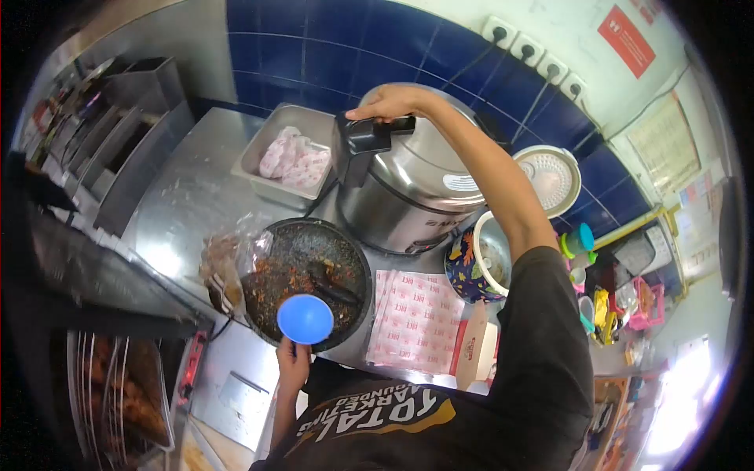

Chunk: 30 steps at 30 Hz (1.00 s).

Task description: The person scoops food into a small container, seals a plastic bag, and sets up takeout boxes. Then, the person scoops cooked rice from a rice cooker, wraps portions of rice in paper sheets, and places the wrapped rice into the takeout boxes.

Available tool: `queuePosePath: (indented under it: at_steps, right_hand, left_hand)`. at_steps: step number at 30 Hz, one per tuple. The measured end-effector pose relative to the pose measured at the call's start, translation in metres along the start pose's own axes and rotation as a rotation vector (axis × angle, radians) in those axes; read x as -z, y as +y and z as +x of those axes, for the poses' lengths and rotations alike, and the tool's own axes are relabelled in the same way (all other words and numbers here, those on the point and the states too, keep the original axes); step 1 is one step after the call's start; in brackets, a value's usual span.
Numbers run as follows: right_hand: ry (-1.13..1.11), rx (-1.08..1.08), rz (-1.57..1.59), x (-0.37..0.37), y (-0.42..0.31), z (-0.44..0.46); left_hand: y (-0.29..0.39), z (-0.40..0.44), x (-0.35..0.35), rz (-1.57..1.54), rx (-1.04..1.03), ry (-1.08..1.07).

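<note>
A blue bowl [305,319] is held at its rim by my left hand [293,364], over the front edge of a dark round mortar [357,314] with reddish food bits and a dark pestle [334,286] in it. Farther up, my right hand [386,103] has its fingers closed round a black handle [367,140] at the left side of a big steel rice cooker [393,206]. The cooker's lid looks closed. What the far fingertips touch is hidden.
Left of the cooker is a steel tray [255,149] with crumpled printed paper. A plastic bag [224,267] lies against the mortar. Printed wrapping paper [412,322], a box [477,353] and a patterned pot [463,271] stand to the right. Fried food sits behind glass at lower left.
</note>
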State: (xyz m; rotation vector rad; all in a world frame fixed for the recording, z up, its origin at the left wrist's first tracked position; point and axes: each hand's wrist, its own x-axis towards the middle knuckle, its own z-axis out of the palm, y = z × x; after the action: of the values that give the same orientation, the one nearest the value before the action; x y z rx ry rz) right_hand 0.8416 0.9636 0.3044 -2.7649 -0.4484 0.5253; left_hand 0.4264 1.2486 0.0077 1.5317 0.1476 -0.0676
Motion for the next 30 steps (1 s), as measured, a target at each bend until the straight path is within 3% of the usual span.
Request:
queuePosePath:
  at_steps: [1, 5, 7, 8, 10, 11, 14, 15, 16, 19, 20, 21, 23, 25, 27, 28, 29, 30]
  right_hand:
    - [0.003, -0.009, 0.017, 0.002, -0.002, -0.005]
    - [0.033, 0.004, 0.100, 0.009, 0.002, -0.020]
    - [0.097, 0.034, -0.043, 0.026, -0.008, -0.032]
    - [0.128, 0.068, 0.020, 0.033, -0.017, -0.051]
    - [0.135, 0.310, 0.137, 0.034, -0.016, -0.028]
    - [0.180, 0.361, 0.198, 0.028, 0.009, -0.022]
    - [0.133, 0.127, 0.057, 0.019, 0.013, -0.014]
    - [0.144, 0.143, 0.065, 0.007, 0.018, -0.011]
    - [0.267, 0.389, -0.013, -0.007, 0.030, -0.009]
    - [0.404, 0.289, 0.063, -0.019, 0.031, -0.011]
    - [0.468, 0.351, 0.079, -0.012, 0.043, -0.027]
    - [0.522, 0.425, 0.100, -0.005, 0.058, -0.043]
    - [0.790, 0.289, -0.103, 0.032, 0.122, -0.113]
    - [0.997, -0.192, -0.511, 0.063, 0.192, -0.202]
    - [0.773, -0.607, -0.622, 0.066, 0.299, -0.257]
    - [0.697, -0.541, -0.426, 0.065, 0.369, -0.266]
    - [0.497, -0.398, -0.415, 0.059, 0.365, -0.298]
    - [0.718, -0.213, -0.577, 0.035, 0.369, -0.320]
  left_hand:
    - [0.001, 0.019, 0.001, -0.130, -0.035, 0.022]
    - [0.036, 0.087, 0.001, -0.158, -0.114, -0.003]
    - [0.040, 0.115, -0.010, -0.219, -0.141, 0.002]
    - [0.037, 0.124, -0.018, -0.157, -0.084, 0.014]
    - [0.044, 0.126, -0.017, -0.196, -0.035, 0.080]
    - [0.053, 0.134, -0.036, -0.300, -0.042, -0.038]
    - [0.066, 0.125, -0.071, -0.415, -0.032, -0.052]
    - [0.072, 0.118, -0.079, -0.431, -0.025, -0.021]
    - [0.082, 0.110, -0.087, -0.421, -0.022, 0.005]
    - [0.082, 0.093, -0.091, -0.429, -0.038, -0.051]
    - [0.082, 0.087, -0.092, -0.424, -0.039, -0.074]
    - [0.080, 0.079, -0.089, -0.421, -0.052, -0.051]
    - [0.073, 0.065, -0.076, -0.414, -0.067, -0.007]
    - [0.059, 0.049, -0.058, -0.271, -0.129, 0.051]
    - [0.066, 0.030, -0.059, -0.234, -0.081, 0.122]
    - [0.066, 0.020, -0.061, -0.331, -0.017, 0.160]
    - [0.066, 0.011, -0.064, -0.430, 0.033, 0.225]
    - [0.062, 0.006, -0.067, -0.466, 0.133, 0.173]
